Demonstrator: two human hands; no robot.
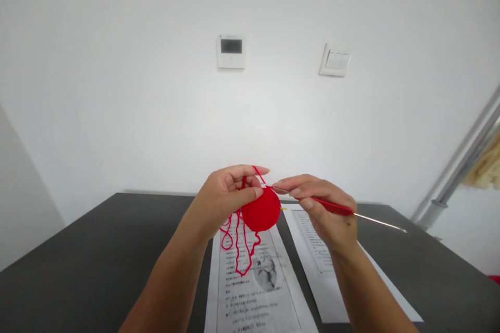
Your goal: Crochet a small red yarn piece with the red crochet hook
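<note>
My left hand (230, 190) pinches the upper left edge of a round red crochet piece (261, 212) between thumb and fingers. Red yarn (244, 272) runs over its raised index finger, and loose strands hang below in loops. In my right hand (326, 205) is a crochet hook (332, 206) with a red handle, held like a pen. Its metal tip meets the top edge of the piece, where the yarn comes down; whether it is through a stitch I cannot tell. A small yellow marker (283, 208) sticks out at the piece's right edge.
Two printed sheets, a left one (242, 312) with a grey picture and a right one (336, 302), lie on the dark table (117, 260). Behind stands a white wall with a control panel (230, 52) and a light switch (335, 60). A metal pole (461, 166) leans at right.
</note>
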